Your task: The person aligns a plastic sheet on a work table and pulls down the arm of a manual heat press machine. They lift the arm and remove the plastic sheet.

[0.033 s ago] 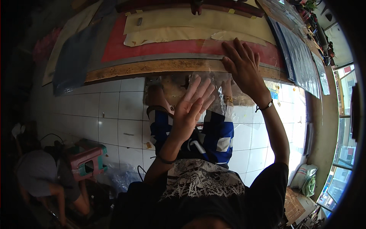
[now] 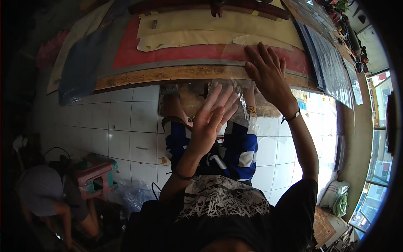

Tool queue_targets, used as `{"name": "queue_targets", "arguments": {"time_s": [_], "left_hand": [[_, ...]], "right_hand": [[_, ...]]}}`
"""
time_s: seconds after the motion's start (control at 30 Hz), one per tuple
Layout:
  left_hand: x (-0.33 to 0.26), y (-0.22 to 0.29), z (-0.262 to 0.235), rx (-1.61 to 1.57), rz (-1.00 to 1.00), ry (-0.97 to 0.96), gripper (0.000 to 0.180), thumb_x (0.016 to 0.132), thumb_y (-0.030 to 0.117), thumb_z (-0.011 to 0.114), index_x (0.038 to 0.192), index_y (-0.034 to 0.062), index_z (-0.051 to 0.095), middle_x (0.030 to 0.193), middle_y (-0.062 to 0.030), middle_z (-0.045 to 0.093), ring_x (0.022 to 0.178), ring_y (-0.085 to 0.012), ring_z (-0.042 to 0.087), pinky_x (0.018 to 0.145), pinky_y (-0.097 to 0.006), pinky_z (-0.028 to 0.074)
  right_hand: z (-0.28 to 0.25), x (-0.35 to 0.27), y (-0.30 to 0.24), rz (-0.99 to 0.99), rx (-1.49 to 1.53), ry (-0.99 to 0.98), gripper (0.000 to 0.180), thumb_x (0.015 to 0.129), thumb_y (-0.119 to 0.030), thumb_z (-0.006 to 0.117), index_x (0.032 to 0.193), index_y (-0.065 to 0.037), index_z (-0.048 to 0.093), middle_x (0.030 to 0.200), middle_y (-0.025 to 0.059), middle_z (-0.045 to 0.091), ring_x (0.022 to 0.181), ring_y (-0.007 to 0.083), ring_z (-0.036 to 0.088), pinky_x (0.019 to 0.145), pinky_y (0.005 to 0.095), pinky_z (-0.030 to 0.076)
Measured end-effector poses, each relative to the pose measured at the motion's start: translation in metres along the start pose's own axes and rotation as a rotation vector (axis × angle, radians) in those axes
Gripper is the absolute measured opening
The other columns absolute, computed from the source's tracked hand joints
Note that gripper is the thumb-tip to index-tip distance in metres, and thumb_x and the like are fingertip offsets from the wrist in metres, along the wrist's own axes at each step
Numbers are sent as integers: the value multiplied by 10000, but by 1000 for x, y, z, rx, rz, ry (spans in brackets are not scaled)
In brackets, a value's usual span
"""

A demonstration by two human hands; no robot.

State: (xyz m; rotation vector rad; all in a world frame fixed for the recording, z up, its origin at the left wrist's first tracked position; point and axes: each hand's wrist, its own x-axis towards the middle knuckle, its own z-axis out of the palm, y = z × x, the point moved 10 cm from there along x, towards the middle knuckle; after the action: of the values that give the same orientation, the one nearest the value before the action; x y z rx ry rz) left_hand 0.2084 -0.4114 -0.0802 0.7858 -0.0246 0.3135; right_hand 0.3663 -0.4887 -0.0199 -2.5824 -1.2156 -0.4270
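Note:
A clear plastic sheet (image 2: 241, 98) lies over the table's wooden front edge and hangs down toward my lap. My right hand (image 2: 268, 73) rests flat on the sheet and the table's edge, its fingers stretched forward and slightly apart. My left hand (image 2: 210, 122) is lower and to the left, beside the hanging part, palm turned up and fingers stretched apart. Its fingers look hazy, as if seen through the plastic. Whether they touch the sheet I cannot tell. Beyond my right hand, cream sheets (image 2: 180, 40) lie on a red sheet (image 2: 168, 59) on the table.
A dark red bar-like frame (image 2: 184, 8) spans the table's far side. Plastic-covered blue sheets (image 2: 327, 54) lie at the right; a dark sheet (image 2: 79, 67) hangs over the left edge. On the tiled floor (image 2: 119, 145), a person (image 2: 42, 189) bends near a red and green stool (image 2: 94, 176).

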Motion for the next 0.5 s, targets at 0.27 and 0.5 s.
{"name": "queue_targets", "arguments": {"time_s": [0.27, 0.5], "left_hand": [[20, 26, 8, -43, 44, 4, 609, 1020, 53, 457, 1512, -81, 124, 1551, -279, 264, 1440, -367, 309, 1195, -447, 297], [21, 36, 0, -22, 104, 38, 636, 1000, 1, 472, 1521, -62, 113, 1548, -269, 278, 1443, -349, 305, 1209, -441, 274]], "right_hand": [[9, 16, -2, 60, 19, -3, 438, 1019, -336, 460, 1414, -147, 449, 1500, 210, 367, 1405, 427, 313, 1017, 796, 211], [9, 21, -2, 38, 40, 86, 408, 1005, -260, 482, 1390, -125, 470, 1470, 186, 418, 1371, 396, 380, 1047, 762, 222]]}}
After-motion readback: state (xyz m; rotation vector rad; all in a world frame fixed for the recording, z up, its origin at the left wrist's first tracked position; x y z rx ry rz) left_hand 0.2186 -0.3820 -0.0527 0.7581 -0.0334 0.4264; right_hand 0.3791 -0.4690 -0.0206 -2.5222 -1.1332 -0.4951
